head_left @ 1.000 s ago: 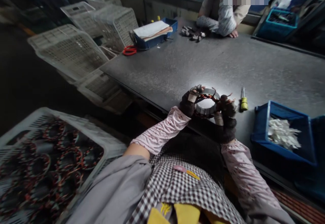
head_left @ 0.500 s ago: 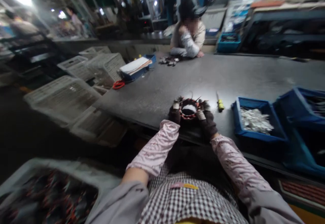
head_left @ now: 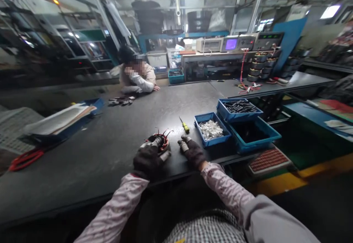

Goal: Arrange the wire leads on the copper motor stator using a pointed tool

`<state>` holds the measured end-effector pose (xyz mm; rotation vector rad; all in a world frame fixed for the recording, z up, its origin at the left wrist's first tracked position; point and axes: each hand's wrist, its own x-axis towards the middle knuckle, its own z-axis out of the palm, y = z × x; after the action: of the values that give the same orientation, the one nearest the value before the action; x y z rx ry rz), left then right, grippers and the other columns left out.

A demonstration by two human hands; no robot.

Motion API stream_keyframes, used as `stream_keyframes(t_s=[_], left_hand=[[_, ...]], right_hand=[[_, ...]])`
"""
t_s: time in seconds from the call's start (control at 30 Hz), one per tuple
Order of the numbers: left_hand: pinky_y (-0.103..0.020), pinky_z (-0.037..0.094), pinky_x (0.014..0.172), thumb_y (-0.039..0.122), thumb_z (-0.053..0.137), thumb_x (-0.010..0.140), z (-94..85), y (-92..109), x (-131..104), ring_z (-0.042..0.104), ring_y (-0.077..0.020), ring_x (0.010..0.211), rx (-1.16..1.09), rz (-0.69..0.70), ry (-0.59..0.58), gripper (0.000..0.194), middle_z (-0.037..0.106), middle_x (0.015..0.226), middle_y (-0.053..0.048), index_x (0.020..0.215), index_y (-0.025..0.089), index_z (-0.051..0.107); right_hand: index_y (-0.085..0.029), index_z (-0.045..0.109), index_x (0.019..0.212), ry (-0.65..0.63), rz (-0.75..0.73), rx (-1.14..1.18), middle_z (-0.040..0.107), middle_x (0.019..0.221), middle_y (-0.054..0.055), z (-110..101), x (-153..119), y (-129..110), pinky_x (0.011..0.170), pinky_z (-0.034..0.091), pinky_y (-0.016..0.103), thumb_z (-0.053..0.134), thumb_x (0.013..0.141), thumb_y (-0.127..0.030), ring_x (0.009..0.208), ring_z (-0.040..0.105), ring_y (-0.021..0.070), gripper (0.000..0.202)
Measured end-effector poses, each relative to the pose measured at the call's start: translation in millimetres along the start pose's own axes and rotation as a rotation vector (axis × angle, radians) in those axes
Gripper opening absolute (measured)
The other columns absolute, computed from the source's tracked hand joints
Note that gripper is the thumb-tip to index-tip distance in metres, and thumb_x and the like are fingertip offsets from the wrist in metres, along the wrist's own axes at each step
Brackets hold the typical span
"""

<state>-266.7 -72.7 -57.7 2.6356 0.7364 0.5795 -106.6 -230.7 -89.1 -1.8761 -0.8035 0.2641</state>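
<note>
A ring-shaped motor stator [head_left: 166, 144] with reddish windings and loose wire ends sits near the front edge of the dark tabletop. Wrapped over its near left side is my left hand [head_left: 149, 157], in a dark glove with pale fingertips; part of the ring is hidden under it. To the right, my right hand [head_left: 192, 152] is off the stator with fingers stretched forward, nothing visible in them. Just beyond those fingertips lies a screwdriver [head_left: 185, 127] with a yellow-green handle, its shaft pointing away. A blue bin [head_left: 216, 141] of silvery flat pieces stands right of it.
More blue bins [head_left: 239, 116] are at the right, one holding dark strips. Across the table [head_left: 116, 125] a person [head_left: 138, 79] leans near small parts [head_left: 121, 101]. Papers [head_left: 57, 118] and a red-orange looped item [head_left: 26, 159] lie left. Instruments [head_left: 231, 43] stand at the back.
The view has swung to the right. My right hand has come off the stator and moved near the screwdriver. My left hand stays on the stator, which is now tilted.
</note>
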Motion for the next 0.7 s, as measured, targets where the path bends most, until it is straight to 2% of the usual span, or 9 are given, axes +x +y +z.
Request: stream_keyframes(t_s=[0.13,0.2,0.27,0.33,0.43,0.5,0.53,0.63,0.7], left_hand=[[-0.053,0.050,0.111,0.065,0.060,0.092,2.2,10.7,12.8,0.066,-0.0442,0.127,0.252,-0.014,-0.171,0.063,0.076,0.126,-0.021,0.127,0.019,0.082],[-0.051,0.052,0.106,0.066,0.056,0.094,5.4,11.6,13.9,0.070,-0.0426,0.117,0.244,-0.012,-0.179,0.060,0.078,0.114,-0.022,0.116,0.018,0.085],[-0.054,0.051,0.106,0.065,0.060,0.090,7.7,10.2,12.0,0.070,-0.0435,0.113,0.118,-0.044,-0.137,0.056,0.078,0.105,-0.021,0.106,0.018,0.086],[-0.055,0.048,0.113,0.065,0.070,0.081,7.9,6.8,8.8,0.068,-0.0445,0.120,-0.259,-0.182,-0.049,0.050,0.078,0.103,-0.018,0.100,0.021,0.085],[-0.056,0.048,0.115,0.075,0.075,0.074,4.9,-2.2,4.3,0.064,-0.0442,0.129,-1.174,-0.524,0.069,0.060,0.078,0.110,-0.017,0.099,0.021,0.081],[-0.064,0.057,0.101,0.092,0.047,0.082,3.6,-10.7,1.2,0.071,-0.0441,0.116,-1.417,-0.620,0.062,0.085,0.078,0.117,-0.020,0.109,0.018,0.077],[-0.064,0.058,0.099,0.093,0.035,0.086,3.9,-15.3,-0.6,0.073,-0.0421,0.114,-1.519,-0.633,0.070,0.091,0.076,0.125,-0.020,0.117,0.017,0.075],[-0.064,0.055,0.108,0.085,0.033,0.094,9.2,-28.3,-6.5,0.071,-0.0409,0.123,-1.928,-0.621,0.098,0.088,0.070,0.140,-0.020,0.130,0.015,0.071],[-0.064,0.052,0.114,0.082,0.034,0.097,14.2,-34.5,-9.8,0.068,-0.0412,0.129,-2.020,-0.614,0.089,0.085,0.069,0.143,-0.021,0.134,0.014,0.071]], right_hand=[[-0.025,0.072,0.129,0.013,-0.035,-0.006,0.076,0.129,0.009,-18.4,-19.3,3.7,0.118,0.052,0.048,0.059,0.098,-0.049,0.126,0.070,0.0283,0.041],[-0.026,0.072,0.126,0.026,-0.028,-0.003,0.076,0.128,0.008,-21.1,-21.9,5.4,0.118,0.052,0.049,0.060,0.097,-0.051,0.126,0.070,0.0278,0.040],[-0.027,0.072,0.126,0.026,-0.016,0.002,0.076,0.128,0.007,-21.5,-22.4,6.6,0.119,0.051,0.050,0.061,0.096,-0.052,0.125,0.069,0.0277,0.041],[-0.026,0.071,0.127,0.005,-0.003,0.015,0.076,0.127,0.008,-21.6,-24.0,6.2,0.119,0.050,0.053,0.061,0.094,-0.055,0.124,0.070,0.0284,0.045],[-0.022,0.071,0.130,-0.033,0.033,0.031,0.075,0.125,0.013,-24.6,-29.5,1.5,0.115,0.051,0.056,0.062,0.091,-0.061,0.119,0.070,0.0307,0.056],[-0.021,0.073,0.128,0.002,0.062,-0.007,0.076,0.121,0.014,-28.8,-32.3,-2.5,0.111,0.053,0.055,0.064,0.089,-0.065,0.116,0.071,0.0314,0.059],[-0.023,0.073,0.129,-0.003,0.052,-0.038,0.076,0.123,0.014,-31.2,-32.7,-4.0,0.111,0.052,0.055,0.063,0.090,-0.065,0.118,0.070,0.0317,0.058],[-0.026,0.077,0.123,-0.020,0.054,-0.142,0.076,0.124,0.014,-36.7,-30.4,-4.1,0.110,0.051,0.061,0.062,0.086,-0.070,0.121,0.069,0.0372,0.059],[-0.029,0.078,0.120,-0.008,0.090,-0.191,0.076,0.123,0.014,-37.8,-28.6,-2.3,0.108,0.051,0.064,0.063,0.081,-0.072,0.122,0.069,0.0402,0.060]])
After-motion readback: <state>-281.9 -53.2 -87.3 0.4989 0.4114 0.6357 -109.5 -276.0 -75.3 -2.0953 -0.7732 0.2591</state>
